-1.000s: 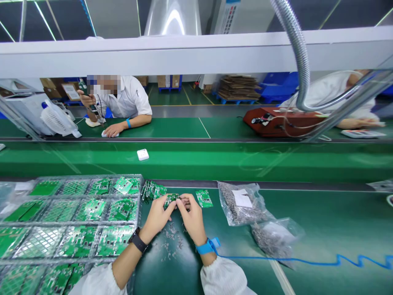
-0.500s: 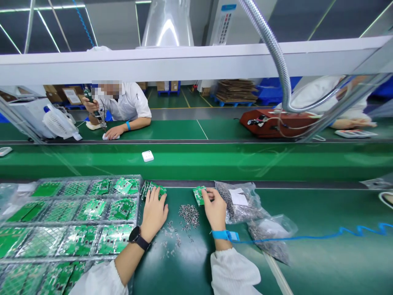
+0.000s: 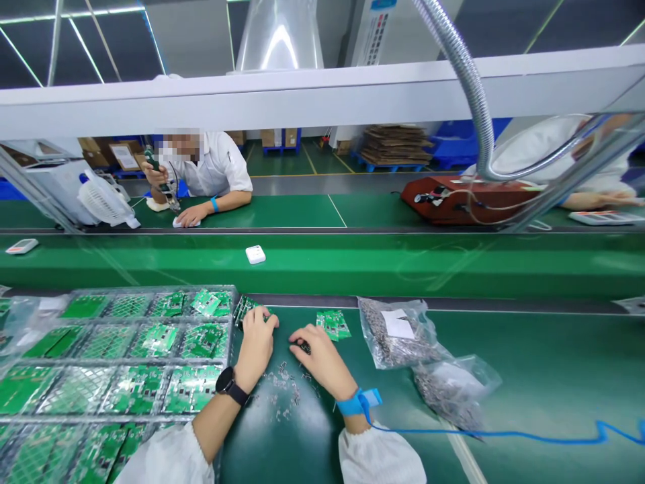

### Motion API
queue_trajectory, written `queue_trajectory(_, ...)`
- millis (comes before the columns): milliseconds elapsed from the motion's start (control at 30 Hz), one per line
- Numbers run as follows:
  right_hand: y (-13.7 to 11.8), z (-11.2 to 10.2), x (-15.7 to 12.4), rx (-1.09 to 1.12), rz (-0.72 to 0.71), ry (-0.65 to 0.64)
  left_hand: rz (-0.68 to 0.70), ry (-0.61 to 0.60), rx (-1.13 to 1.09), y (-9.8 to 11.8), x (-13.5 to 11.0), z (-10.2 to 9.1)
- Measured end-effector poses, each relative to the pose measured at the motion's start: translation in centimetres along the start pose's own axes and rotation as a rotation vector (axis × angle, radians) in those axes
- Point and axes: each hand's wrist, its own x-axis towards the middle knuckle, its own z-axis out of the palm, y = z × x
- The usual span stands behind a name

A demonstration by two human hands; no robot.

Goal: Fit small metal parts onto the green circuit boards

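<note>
My left hand (image 3: 258,346), with a dark watch on its wrist, has its fingers curled over the near end of a row of upright green circuit boards (image 3: 242,308). The fingers grip a board there, and mostly cover it. My right hand (image 3: 322,359), in a blue wrist strap, is low over a pile of small metal parts (image 3: 305,347), which it largely hides. Thumb and forefinger are bent, with a gap between them. Just beyond this hand, circuit boards (image 3: 332,324) lie flat on the green bench. More small metal pieces (image 3: 285,386) are scattered between my forearms.
A clear compartment tray (image 3: 151,359) of circuit boards fills the left side. Bags of metal parts (image 3: 398,333) lie on the right, near the blue cord (image 3: 494,433). Ahead runs a green belt (image 3: 322,262) carrying a white square piece (image 3: 255,255). Two people sit beyond it.
My right hand has let go of the circuit board, leaving it on the bench, and moved left and nearer to the metal parts. My left hand's fingers have curled in at the row of boards.
</note>
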Motion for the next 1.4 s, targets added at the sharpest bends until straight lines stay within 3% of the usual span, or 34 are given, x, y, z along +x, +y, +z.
queue_trajectory(167, -1.6, 1.8, -1.1, -0.096, 0.031, -0.119, 0.01, -0.009, -0.175, 0.0, 0.0, 0.2)
queue_trajectory(400, -1.9, 3.1, -1.3, -0.21, -0.059, -0.014, -0.039, 0.048, -0.175, -0.3, -0.6, 1.2)
queue_trajectory(500, -1.9, 2.6, -0.9, -0.033, -0.008, 0.083, -0.09, 0.03, -0.255, -0.3, -0.5, 1.2)
queue_trajectory(633, -1.4, 2.1, -0.1, 0.428, 0.146, 0.247, -0.242, 0.05, -0.441, 0.1, 0.2, 0.3)
queue_trajectory(733, -1.2, 2.2, 0.3, 0.684, 0.254, 0.337, -0.276, 0.027, -0.565, 0.7, 0.6, -0.6)
queue_trajectory(867, -1.3, 2.3, 0.4, 0.841, 0.279, 0.374, -0.249, -0.054, -0.718, 1.3, 0.5, -0.9)
queue_trajectory(1000, -1.5, 2.4, 0.4, 0.893, 0.289, 0.363, -0.245, -0.036, -0.823, 1.3, 0.2, -0.5)
queue_trajectory(1167, -1.6, 2.6, 0.3, 0.879, 0.245, 0.368, -0.243, -0.021, -0.772, 1.5, 0.1, -0.6)
queue_trajectory(1400, -1.7, 2.7, 0.1, 0.88, 0.271, 0.334, -0.124, -0.102, -0.397, 1.9, -0.4, -1.0)
